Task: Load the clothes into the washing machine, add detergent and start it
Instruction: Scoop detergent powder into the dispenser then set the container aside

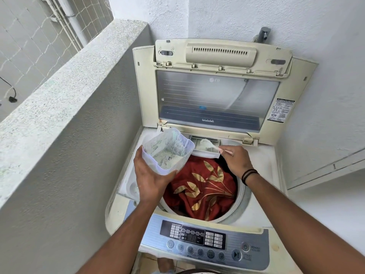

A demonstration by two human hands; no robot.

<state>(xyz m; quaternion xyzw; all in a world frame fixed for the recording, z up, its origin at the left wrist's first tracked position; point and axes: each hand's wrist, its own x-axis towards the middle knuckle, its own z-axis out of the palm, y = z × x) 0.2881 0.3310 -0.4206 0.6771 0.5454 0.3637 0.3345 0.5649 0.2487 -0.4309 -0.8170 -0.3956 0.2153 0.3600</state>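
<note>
You are standing over a top-loading washing machine [260, 218] with its lid [215, 95] propped upright against the back wall. Your left hand [152, 180] is gripping a clear plastic tub [167, 149] from below, fingers [141, 157] curled up its left side and the thumb wrapping under its near corner, so the tub is hanging tilted above the left rim of the drum. Pale detergent powder [169, 157] is lying in the bottom of the tub and dusting its walls. Your right hand [236, 161] is pinching the pink handle of a small scoop [207, 144], fingertips clamped on it, and the heaped bowl of the scoop is sitting over the detergent drawer [206, 148], which is pulled open at the back edge of the opening, just beside the tub. Some white powder is already lying in the drawer. A dark band [249, 175] is circling your right wrist. The clothes are resting inside the drum: a red cloth with gold leaves [205, 188] is lying on top and filling most of the opening, directly under both your hands. The control panel [205, 240] is running along the near edge of the machine, with a round start-pause button [236, 254] at its right and a power button [245, 247] just above that. A rough grey parapet wall [65, 107] is rising along your left.
</note>
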